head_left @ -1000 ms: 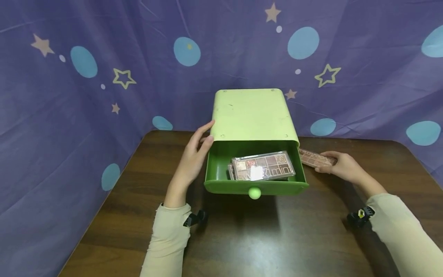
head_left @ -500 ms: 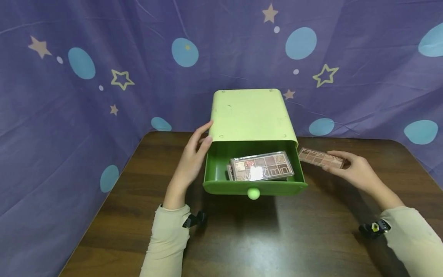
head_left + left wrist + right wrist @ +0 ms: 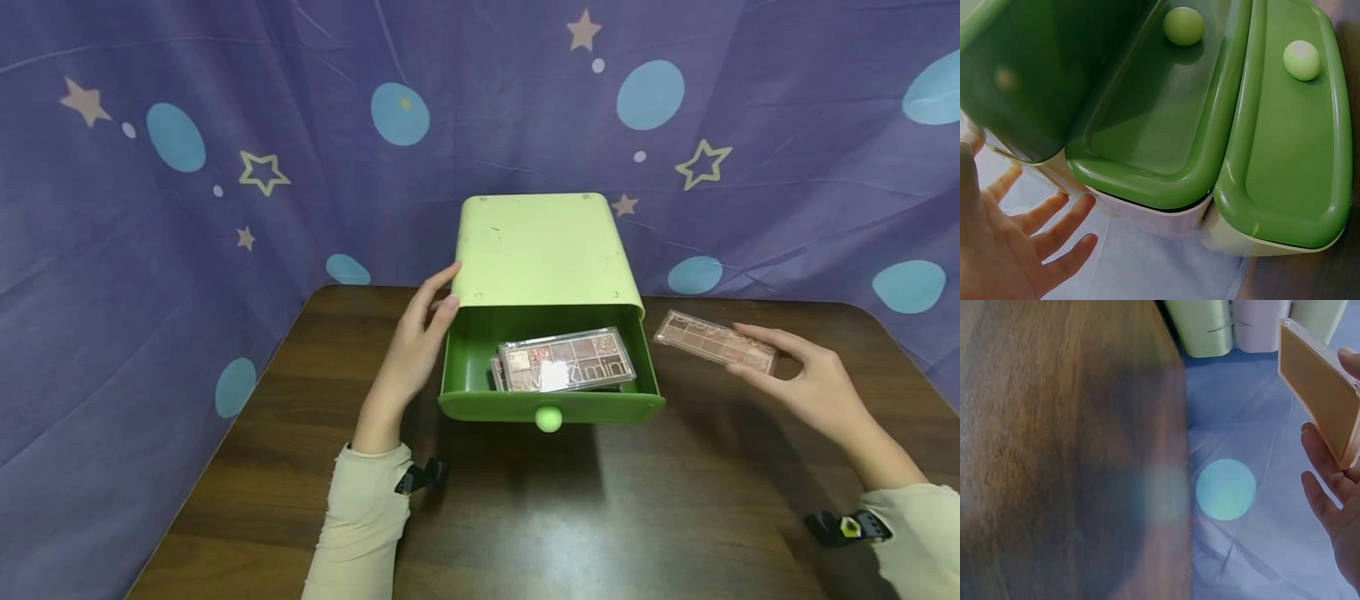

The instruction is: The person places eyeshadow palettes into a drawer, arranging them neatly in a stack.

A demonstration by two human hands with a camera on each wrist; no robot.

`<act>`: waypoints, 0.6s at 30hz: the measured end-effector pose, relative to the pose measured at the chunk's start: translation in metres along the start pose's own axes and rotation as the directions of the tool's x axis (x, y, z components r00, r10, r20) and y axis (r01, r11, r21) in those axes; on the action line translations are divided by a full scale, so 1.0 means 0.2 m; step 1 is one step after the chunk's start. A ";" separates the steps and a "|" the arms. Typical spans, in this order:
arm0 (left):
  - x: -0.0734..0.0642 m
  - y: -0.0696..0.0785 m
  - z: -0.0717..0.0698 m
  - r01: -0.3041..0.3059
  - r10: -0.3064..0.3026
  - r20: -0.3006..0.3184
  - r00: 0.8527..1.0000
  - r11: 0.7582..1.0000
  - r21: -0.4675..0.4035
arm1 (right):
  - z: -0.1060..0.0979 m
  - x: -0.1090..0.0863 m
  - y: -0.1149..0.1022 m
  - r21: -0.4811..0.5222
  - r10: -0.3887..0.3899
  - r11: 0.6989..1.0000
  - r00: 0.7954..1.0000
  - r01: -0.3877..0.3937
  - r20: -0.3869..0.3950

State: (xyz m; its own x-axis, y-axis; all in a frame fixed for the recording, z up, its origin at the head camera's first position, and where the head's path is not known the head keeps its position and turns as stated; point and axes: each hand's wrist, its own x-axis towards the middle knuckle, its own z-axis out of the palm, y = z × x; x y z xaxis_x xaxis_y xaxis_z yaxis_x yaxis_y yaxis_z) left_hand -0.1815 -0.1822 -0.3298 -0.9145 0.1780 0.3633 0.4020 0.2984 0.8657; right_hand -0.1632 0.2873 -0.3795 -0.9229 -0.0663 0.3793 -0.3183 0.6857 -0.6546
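A drawer cabinet with a pale green top (image 3: 547, 250) stands on the table, its green top drawer (image 3: 607, 407) pulled out. Inside lies a clear-lidded eyeshadow palette (image 3: 573, 354), at least one more showing beneath it. My left hand (image 3: 405, 350) rests its fingertips against the cabinet's left side, fingers spread in the left wrist view. To the right of the drawer, my right hand (image 3: 821, 392) pinches another eyeshadow palette (image 3: 705, 339) by its right end, above the table. In the right wrist view this palette's plain peach back (image 3: 1319, 394) shows.
Two lower drawers with round knobs (image 3: 1184, 26) are shut in the left wrist view. The dark wooden table (image 3: 525, 533) extends around the cabinet. Behind it hangs a purple curtain (image 3: 495, 100) with stars and blue ovals.
My right hand has moved rightward and toward me with the palette, away from the cabinet's side, and the whole palette now shows. The left hand and drawer have stayed in place.
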 end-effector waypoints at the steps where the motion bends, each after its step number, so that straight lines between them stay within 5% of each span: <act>1: 0.00 0.00 0.00 0.000 0.000 -0.001 1.000 1.000 0.001 | -0.01 -0.01 -0.01 0.005 -0.014 1.000 1.000 0.014 -0.009; 7: 0.00 0.00 0.00 -0.004 0.004 -0.002 1.000 1.000 -0.002 | -0.05 -0.04 -0.05 0.064 -0.121 0.990 0.990 0.126 -0.071; 18: 0.00 -0.01 0.00 0.001 -0.001 -0.007 1.000 1.000 0.012 | -0.11 -0.06 -0.13 0.136 -0.322 0.926 0.926 0.351 -0.196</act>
State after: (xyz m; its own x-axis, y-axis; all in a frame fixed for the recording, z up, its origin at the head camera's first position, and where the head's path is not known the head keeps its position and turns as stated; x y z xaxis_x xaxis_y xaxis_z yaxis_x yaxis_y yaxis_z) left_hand -0.1822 -0.1821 -0.3310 -0.9151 0.1713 0.3651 0.4019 0.3101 0.8616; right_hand -0.1381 0.2863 -0.3524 -0.7100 -0.1404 0.6901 -0.6483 0.5130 -0.5626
